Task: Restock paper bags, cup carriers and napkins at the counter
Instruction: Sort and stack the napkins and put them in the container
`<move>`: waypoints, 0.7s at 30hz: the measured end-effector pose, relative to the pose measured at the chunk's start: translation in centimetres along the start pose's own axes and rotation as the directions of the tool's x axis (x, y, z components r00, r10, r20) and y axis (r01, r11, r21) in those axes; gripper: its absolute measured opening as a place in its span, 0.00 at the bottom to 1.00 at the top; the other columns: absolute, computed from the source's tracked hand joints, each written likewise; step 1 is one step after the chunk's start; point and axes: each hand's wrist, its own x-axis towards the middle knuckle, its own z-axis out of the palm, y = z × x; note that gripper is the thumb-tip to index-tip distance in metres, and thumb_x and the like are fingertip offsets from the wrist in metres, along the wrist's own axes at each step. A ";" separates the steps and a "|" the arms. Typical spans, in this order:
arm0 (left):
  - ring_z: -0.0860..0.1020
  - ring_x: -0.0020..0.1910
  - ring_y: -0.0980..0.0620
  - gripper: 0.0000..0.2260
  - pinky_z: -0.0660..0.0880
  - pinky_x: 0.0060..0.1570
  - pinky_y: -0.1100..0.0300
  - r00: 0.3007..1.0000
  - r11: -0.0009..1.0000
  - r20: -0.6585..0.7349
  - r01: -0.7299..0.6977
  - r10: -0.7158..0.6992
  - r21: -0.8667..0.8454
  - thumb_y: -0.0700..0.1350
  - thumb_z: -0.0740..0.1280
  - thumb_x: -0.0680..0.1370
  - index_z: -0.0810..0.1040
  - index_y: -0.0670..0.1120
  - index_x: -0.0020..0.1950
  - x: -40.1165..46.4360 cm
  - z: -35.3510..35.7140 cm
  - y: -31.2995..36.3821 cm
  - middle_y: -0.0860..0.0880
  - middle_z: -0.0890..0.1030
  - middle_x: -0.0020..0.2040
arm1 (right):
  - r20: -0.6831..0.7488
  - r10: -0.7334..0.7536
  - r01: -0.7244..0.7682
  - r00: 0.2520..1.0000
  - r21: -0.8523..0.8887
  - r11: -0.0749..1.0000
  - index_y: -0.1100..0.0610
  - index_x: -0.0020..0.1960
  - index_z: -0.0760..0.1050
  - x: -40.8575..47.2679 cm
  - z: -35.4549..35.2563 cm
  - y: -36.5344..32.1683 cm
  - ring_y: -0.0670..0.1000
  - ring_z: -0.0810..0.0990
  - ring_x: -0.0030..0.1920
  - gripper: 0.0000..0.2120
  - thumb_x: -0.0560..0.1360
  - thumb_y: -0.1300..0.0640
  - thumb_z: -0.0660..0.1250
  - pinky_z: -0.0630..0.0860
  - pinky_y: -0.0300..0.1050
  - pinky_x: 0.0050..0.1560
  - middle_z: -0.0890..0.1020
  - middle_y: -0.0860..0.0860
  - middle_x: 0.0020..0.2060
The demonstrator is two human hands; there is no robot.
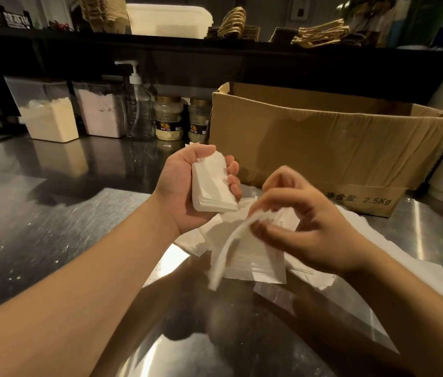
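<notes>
Steel counter (51, 227) runs across the frame, with a worn cardboard box (323, 148) standing at the back right and a dark shelf (215, 47) above it. On that shelf we note brown paper bags (321, 35) with twine handles and a stack of what look like cup carriers (103, 12); whether these are fully stocked we cannot tell. Napkins appear to be the step in hand, and it is unfinished: none has yet reached a dispenser that we can see. We hold a squared stack of napkins (212, 183) in our left hand (185, 186), fingers and thumb curled round its edges, raised above the counter in front of the box. Our right hand (296, 224) is blurred; its fingers are bent and appear to pinch a loose napkin (228, 248) that hangs down toward the counter. More napkins (258, 262) lie in a loose heap on the steel directly below both hands.
</notes>
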 end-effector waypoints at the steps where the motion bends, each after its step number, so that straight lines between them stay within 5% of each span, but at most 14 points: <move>1: 0.75 0.41 0.50 0.24 0.75 0.46 0.55 1.000 1.000 0.006 0.001 -0.001 0.011 0.50 0.68 0.72 0.71 0.45 0.67 -0.1 0.1 0.0 0.46 0.77 0.49 | -0.054 -0.010 0.014 0.999 0.082 0.997 0.47 0.46 0.82 0.0 -0.2 0.0 0.53 0.75 0.55 0.06 0.74 0.45 0.71 0.78 0.47 0.55 0.75 0.48 0.50; 4: 0.78 0.50 0.47 0.22 0.72 0.63 0.51 1.000 0.996 0.005 0.017 -0.018 0.090 0.49 0.68 0.74 0.75 0.43 0.66 -0.2 0.3 -0.3 0.44 0.79 0.51 | -0.144 -0.004 0.045 0.990 0.283 0.958 0.54 0.50 0.82 0.1 -0.5 -0.3 0.58 0.80 0.53 0.07 0.78 0.51 0.71 0.80 0.60 0.57 0.81 0.53 0.50; 6: 0.78 0.56 0.44 0.23 0.69 0.70 0.45 0.999 0.972 0.004 0.039 -0.041 0.230 0.50 0.69 0.74 0.77 0.43 0.67 -0.1 0.3 -0.7 0.43 0.80 0.56 | -0.143 0.055 -0.002 0.988 0.347 0.938 0.55 0.54 0.82 0.0 -0.4 -0.5 0.58 0.83 0.54 0.08 0.78 0.52 0.69 0.82 0.59 0.57 0.84 0.53 0.50; 9: 0.80 0.52 0.43 0.24 0.75 0.62 0.44 0.997 0.901 -0.028 0.071 -0.065 0.427 0.52 0.70 0.71 0.79 0.44 0.65 -0.1 0.6 -1.7 0.42 0.81 0.54 | -0.153 0.139 -0.076 0.978 0.359 0.930 0.51 0.54 0.82 0.1 -0.1 -0.6 0.55 0.83 0.53 0.10 0.73 0.51 0.70 0.83 0.52 0.54 0.85 0.49 0.49; 14: 0.84 0.44 0.44 0.17 0.79 0.51 0.48 0.996 0.889 0.029 0.065 -0.087 0.454 0.52 0.65 0.73 0.82 0.45 0.56 -0.4 1.5 -2.6 0.42 0.84 0.47 | -0.183 0.227 -0.146 0.957 0.371 0.917 0.52 0.51 0.82 0.1 -0.1 -0.6 0.49 0.84 0.47 0.07 0.74 0.55 0.70 0.81 0.41 0.39 0.85 0.46 0.45; 18: 0.85 0.40 0.46 0.17 0.82 0.42 0.52 0.995 0.886 0.043 0.059 -0.088 0.461 0.56 0.63 0.73 0.82 0.48 0.54 -0.3 1.6 -2.9 0.44 0.86 0.43 | -0.210 0.237 -0.160 0.949 0.329 0.931 0.48 0.51 0.81 0.2 0.0 -0.6 0.44 0.83 0.48 0.07 0.74 0.54 0.71 0.82 0.38 0.41 0.84 0.43 0.45; 21: 0.85 0.46 0.45 0.23 0.82 0.48 0.49 0.994 0.878 0.044 0.065 -0.097 0.474 0.63 0.61 0.75 0.80 0.49 0.60 -0.3 1.7 -2.9 0.45 0.86 0.47 | -0.228 0.233 -0.157 0.945 0.308 0.938 0.47 0.50 0.81 0.2 0.0 -0.6 0.44 0.82 0.49 0.08 0.71 0.52 0.71 0.81 0.37 0.44 0.84 0.41 0.45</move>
